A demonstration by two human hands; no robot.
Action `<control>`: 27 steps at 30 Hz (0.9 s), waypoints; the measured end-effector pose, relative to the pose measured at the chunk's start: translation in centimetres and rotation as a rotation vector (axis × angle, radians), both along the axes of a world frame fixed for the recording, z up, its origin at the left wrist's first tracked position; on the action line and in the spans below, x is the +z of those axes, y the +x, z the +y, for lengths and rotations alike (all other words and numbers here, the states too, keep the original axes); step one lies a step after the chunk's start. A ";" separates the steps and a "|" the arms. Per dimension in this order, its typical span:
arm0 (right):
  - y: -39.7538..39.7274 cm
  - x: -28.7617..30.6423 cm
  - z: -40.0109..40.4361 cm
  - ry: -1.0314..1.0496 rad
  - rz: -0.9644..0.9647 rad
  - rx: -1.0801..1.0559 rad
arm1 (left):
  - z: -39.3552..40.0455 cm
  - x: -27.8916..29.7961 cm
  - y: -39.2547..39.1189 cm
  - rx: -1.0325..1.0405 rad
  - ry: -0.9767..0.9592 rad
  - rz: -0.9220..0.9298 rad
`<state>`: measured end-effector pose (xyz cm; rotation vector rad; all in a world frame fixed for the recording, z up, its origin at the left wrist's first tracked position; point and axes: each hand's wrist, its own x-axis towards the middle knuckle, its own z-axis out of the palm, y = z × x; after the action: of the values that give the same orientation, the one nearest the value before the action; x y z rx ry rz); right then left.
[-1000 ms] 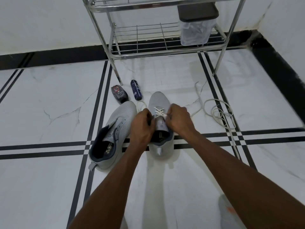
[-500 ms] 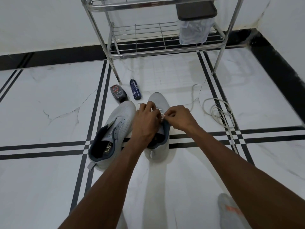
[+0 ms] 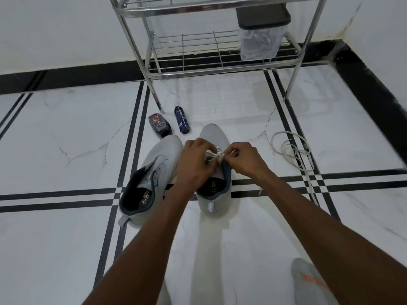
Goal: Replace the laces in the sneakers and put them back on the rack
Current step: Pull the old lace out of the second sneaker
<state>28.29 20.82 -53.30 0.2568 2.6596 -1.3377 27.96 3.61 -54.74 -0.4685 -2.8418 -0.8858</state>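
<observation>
Both hands pinched the white lace [image 3: 214, 155]: left hand [image 3: 195, 160] and right hand [image 3: 243, 158] just above the grey sneaker [image 3: 214, 170] on the floor. Soft and limp, the lace likely handled best gripped near its tips.

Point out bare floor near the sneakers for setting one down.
Free: the tile left of the unlaced sneaker, and the floor between the rack and the laced sneaker's toe. Crowded: the two bottles ahead, the loose lace coiled right.
</observation>
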 end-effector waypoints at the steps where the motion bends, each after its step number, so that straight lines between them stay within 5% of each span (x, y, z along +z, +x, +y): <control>1: -0.1 0.1 -0.1 0.004 -0.005 0.008 | 0.4 0.0 0.0 -0.034 -0.114 0.014; 6: -0.1 -0.1 0.0 0.028 -0.013 -0.005 | 1.4 0.9 -0.1 0.101 -0.256 0.077; 9: 0.0 -0.3 0.3 0.018 -0.014 -0.063 | -1.8 2.5 -2.1 0.835 0.200 0.104; 11: 0.3 -0.4 0.6 0.010 -0.009 -0.072 | -4.7 3.1 -2.8 1.091 0.166 0.061; 14: 0.3 -0.2 0.5 0.019 -0.004 -0.050 | -4.3 2.6 -2.2 0.701 0.161 0.177; 17: 0.2 -0.1 0.0 0.031 -0.009 -0.027 | -1.1 0.3 -0.8 0.152 -0.003 0.055; 19: 0.3 -0.1 -0.2 0.036 -0.009 -0.014 | 0.5 -0.5 -0.3 0.030 -0.122 0.054; 23: 0.3 -0.2 0.1 0.035 -0.012 -0.006 | 0.8 0.0 -1.1 0.067 -0.289 0.057; 27: 0.6 -0.4 0.3 0.027 -0.005 -0.021 | -2.3 1.2 -3.3 0.631 -0.008 -0.029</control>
<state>28.84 21.12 -53.69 0.2911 2.6798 -1.3065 24.66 1.34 -53.54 0.4290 -2.7327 -0.7442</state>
